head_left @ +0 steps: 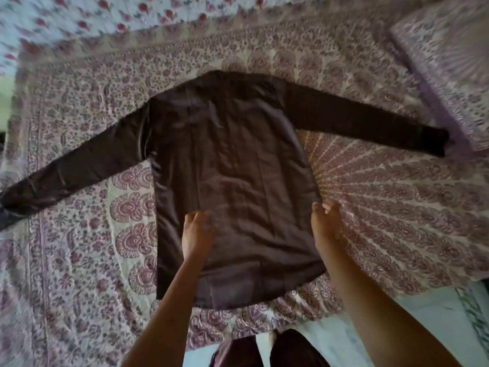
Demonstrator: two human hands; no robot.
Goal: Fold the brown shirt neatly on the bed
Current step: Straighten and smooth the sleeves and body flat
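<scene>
The brown long-sleeved shirt (232,165) lies flat on the patterned bedspread (383,213), collar far from me, hem near me, both sleeves spread out to the sides. My left hand (197,234) rests on the lower body of the shirt with relaxed fingers. At the shirt's right side edge is my right hand (325,221), its fingers loosely bent and touching the cloth where it meets the bedspread. I see no fold in the shirt. The frame is slightly blurred.
A pillow (447,59) in the same purple print lies at the far right, close to the right sleeve's cuff. A floral sheet (105,17) covers the bed's far side. The bed's near edge and my legs (264,350) are at the bottom.
</scene>
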